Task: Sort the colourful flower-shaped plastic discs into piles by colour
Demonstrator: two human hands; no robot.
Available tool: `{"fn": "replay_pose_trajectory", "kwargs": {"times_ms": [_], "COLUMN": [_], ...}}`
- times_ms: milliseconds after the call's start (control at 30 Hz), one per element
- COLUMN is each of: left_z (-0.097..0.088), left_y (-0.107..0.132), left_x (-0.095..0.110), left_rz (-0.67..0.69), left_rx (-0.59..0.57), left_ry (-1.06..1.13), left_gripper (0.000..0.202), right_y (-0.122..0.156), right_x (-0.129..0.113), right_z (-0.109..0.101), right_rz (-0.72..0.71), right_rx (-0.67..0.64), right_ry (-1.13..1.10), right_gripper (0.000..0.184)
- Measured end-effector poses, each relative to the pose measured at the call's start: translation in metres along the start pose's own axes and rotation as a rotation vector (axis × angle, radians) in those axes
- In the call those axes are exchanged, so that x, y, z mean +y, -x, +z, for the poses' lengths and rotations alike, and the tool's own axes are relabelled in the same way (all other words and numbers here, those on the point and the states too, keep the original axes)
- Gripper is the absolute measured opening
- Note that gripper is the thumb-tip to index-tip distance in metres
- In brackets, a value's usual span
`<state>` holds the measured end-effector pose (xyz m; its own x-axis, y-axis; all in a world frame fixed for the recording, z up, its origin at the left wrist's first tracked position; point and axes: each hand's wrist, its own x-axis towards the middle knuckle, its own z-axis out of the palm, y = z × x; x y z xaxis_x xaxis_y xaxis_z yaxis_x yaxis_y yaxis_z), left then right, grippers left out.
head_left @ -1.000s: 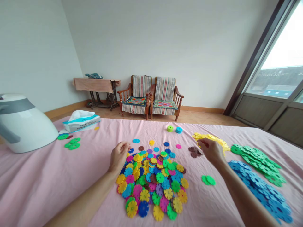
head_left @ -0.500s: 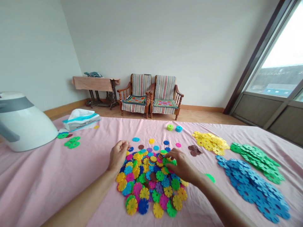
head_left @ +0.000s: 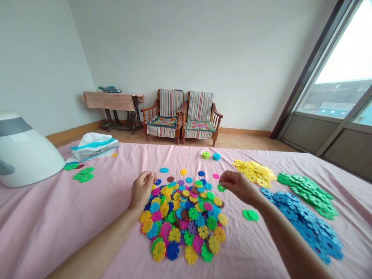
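A mixed heap of notched plastic discs [head_left: 186, 217] in many colours lies in front of me on the pink cloth. At its far left edge is my left hand [head_left: 142, 190], fingers curled together close to a dark blue disc [head_left: 157, 181]; whether anything is in them is hidden. My right hand [head_left: 236, 186] is just off the heap's far right side, closed with its fingertips at a green notched disc [head_left: 221, 188]. To the right of the heap, below that hand, lie green discs [head_left: 250, 215]. Several single discs, among them a yellow disc [head_left: 183, 172], lie beyond the heap.
Piles of larger yellow pieces [head_left: 255, 173], green pieces [head_left: 308, 193] and blue pieces [head_left: 305, 224] lie at the right. Small green [head_left: 206, 155] and blue [head_left: 216, 156] stacks stand at the back. A white kettle [head_left: 29, 155] and tissue box [head_left: 95, 147] are at the left.
My right hand has moved off the heap to the right with a green disc at its fingertips. My left hand stays at the heap's left edge. The view has shifted slightly.
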<state>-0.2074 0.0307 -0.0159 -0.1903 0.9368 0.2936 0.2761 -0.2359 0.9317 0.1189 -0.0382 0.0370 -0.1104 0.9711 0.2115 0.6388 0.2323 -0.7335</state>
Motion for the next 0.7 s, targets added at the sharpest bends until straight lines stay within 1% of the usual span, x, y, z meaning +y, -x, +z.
{"fn": "replay_pose_trajectory", "kwargs": {"times_ms": [67,133,200,233,267,300,367,400,433,533,633,700], "left_z": [0.0,0.0,0.0,0.0,0.0,0.0,0.0,0.0,0.0,-0.001,-0.001,-0.001], "left_y": [-0.001,-0.001,-0.002,-0.002,-0.002,-0.002,-0.002,-0.001,-0.001,-0.001,0.0,0.001], "left_x": [-0.001,-0.002,-0.002,-0.002,-0.002,-0.002,-0.001,-0.001,-0.001,0.001,0.003,0.004], "left_rz": [0.008,0.009,0.006,0.004,0.004,0.003,-0.003,-0.008,-0.012,-0.011,-0.006,-0.009], "left_rx": [0.006,0.012,0.013,0.012,0.011,0.01,0.007,0.005,0.003,0.002,0.0,-0.002], "left_ry": [-0.004,-0.001,0.002,0.004,0.005,0.006,0.005,0.003,0.0,-0.008,-0.009,-0.007], "left_gripper": [0.039,0.039,0.038,0.038,0.038,0.037,0.037,0.037,0.037,0.036,0.037,0.037], "right_y": [0.006,0.015,0.022,0.024,0.025,0.024,0.019,0.016,0.013,0.009,0.011,0.014], "right_x": [0.009,0.017,0.025,0.028,0.03,0.032,0.033,0.032,0.029,0.018,0.006,0.001], "right_z": [-0.024,-0.043,-0.054,-0.057,-0.058,-0.057,-0.05,-0.045,-0.039,-0.018,0.001,0.009], "right_rz": [0.035,0.055,0.097,0.122,0.143,0.151,0.123,0.097,0.068,0.01,-0.001,-0.017], "right_rx": [-0.099,-0.25,-0.395,-0.43,-0.425,-0.381,-0.249,-0.203,-0.184,-0.236,-0.274,-0.286], "right_ry": [-0.019,-0.008,0.057,0.105,0.153,0.187,0.207,0.208,0.212,0.253,0.28,0.315], "right_gripper": [0.006,0.006,0.007,0.008,0.008,0.009,0.012,0.013,0.013,0.011,0.019,0.022]}}
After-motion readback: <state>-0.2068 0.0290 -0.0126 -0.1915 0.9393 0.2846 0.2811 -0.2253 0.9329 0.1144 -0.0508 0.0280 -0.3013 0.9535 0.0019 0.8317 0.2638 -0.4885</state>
